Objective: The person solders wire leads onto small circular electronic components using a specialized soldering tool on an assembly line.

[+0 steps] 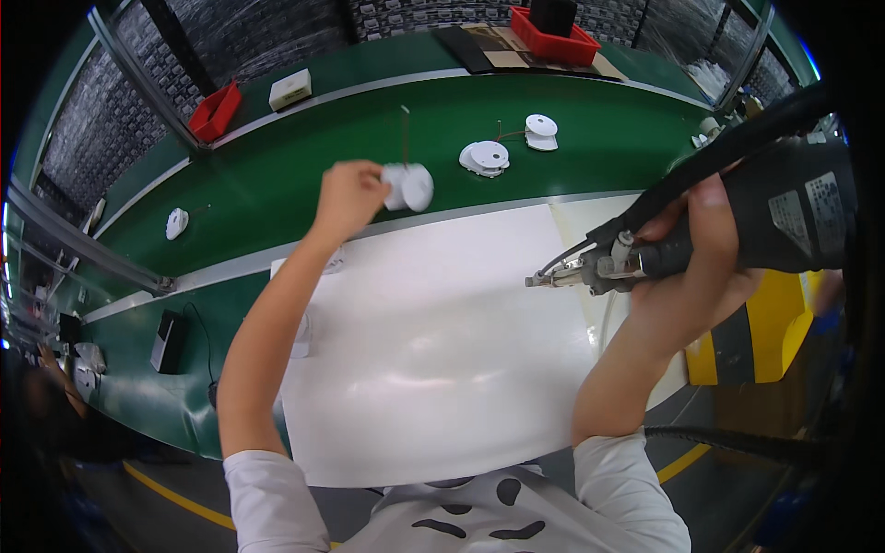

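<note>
My left hand [348,198] pinches a small white rounded plastic part [408,189] over the near edge of the green belt [304,166]. A thin wire stands up from that part, and motion blurs its outline. On the right, my right hand [705,253] is wrapped round a black power screwdriver [784,212], whose metal tip [539,280] points left above the white work sheet [442,369]. Two similar white parts, a larger one [486,158] and a smaller one [542,132], lie on the belt with a reddish wire between them.
Farther left on the belt lies another white part [177,223]. Pale pieces [302,336] show partly behind my left forearm. A red bin [215,112], a white box [290,89] and a red tray [555,39] stand along the back. A thick black hose [737,147] crosses at right.
</note>
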Action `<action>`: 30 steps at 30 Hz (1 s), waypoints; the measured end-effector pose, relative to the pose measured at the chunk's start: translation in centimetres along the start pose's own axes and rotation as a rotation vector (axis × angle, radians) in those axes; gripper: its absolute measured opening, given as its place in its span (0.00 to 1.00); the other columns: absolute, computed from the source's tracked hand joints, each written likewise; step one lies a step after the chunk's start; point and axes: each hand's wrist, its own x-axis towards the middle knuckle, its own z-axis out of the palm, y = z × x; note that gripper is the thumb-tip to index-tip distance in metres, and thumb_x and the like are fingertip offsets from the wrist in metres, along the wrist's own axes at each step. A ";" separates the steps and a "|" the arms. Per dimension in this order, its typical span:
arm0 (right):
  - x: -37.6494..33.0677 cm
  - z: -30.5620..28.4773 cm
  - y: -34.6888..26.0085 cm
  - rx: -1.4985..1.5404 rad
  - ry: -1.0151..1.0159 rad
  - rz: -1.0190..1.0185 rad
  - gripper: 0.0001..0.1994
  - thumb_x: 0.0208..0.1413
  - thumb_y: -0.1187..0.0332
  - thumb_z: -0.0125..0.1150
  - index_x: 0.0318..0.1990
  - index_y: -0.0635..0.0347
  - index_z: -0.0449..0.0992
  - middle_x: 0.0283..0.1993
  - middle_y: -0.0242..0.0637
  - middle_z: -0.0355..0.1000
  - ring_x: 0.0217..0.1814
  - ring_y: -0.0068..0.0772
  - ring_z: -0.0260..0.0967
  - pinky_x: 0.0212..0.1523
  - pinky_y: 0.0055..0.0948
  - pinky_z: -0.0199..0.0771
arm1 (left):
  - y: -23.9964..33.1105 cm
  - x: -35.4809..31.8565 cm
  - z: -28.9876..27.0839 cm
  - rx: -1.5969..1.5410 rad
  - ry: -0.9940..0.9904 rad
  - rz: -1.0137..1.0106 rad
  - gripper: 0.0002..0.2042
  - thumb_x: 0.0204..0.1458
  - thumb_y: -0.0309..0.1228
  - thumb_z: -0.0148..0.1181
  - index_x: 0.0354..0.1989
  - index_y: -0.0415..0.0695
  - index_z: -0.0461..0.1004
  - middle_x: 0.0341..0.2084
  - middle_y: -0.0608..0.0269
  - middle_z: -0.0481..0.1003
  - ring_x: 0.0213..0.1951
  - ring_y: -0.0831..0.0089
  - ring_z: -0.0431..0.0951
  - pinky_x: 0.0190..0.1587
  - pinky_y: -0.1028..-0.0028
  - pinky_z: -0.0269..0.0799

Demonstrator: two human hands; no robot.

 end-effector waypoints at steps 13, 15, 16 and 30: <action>-2.3 2.0 -0.5 0.106 -0.180 0.032 0.15 0.51 0.66 0.65 0.42 0.69 0.80 0.31 0.39 0.76 0.16 0.23 0.67 0.17 0.19 0.66 | 5.5 -17.7 1.3 0.381 -0.017 0.677 0.23 0.53 0.30 0.68 0.57 0.34 0.74 0.53 0.41 0.74 0.55 0.53 0.77 0.55 0.62 0.75; -2.6 2.3 -0.5 0.110 -0.165 0.022 0.16 0.51 0.65 0.65 0.43 0.70 0.80 0.32 0.40 0.77 0.16 0.23 0.67 0.18 0.19 0.66 | 5.2 -16.1 2.1 0.389 -0.119 0.793 0.24 0.50 0.30 0.69 0.56 0.35 0.74 0.59 0.41 0.69 0.59 0.46 0.72 0.58 0.57 0.73; -2.6 2.1 -0.6 0.098 -0.192 0.048 0.17 0.51 0.65 0.65 0.43 0.70 0.79 0.32 0.41 0.77 0.16 0.23 0.67 0.18 0.20 0.66 | 4.3 -15.9 3.0 0.415 -0.128 0.815 0.23 0.53 0.29 0.66 0.56 0.34 0.73 0.58 0.40 0.69 0.59 0.49 0.72 0.57 0.59 0.73; -2.7 1.8 0.0 0.035 -0.279 0.058 0.15 0.51 0.69 0.64 0.42 0.72 0.78 0.34 0.42 0.76 0.16 0.26 0.66 0.18 0.20 0.65 | 7.1 -18.6 7.2 0.421 0.007 0.899 0.23 0.52 0.33 0.69 0.52 0.30 0.76 0.41 0.51 0.76 0.39 0.62 0.75 0.38 0.67 0.76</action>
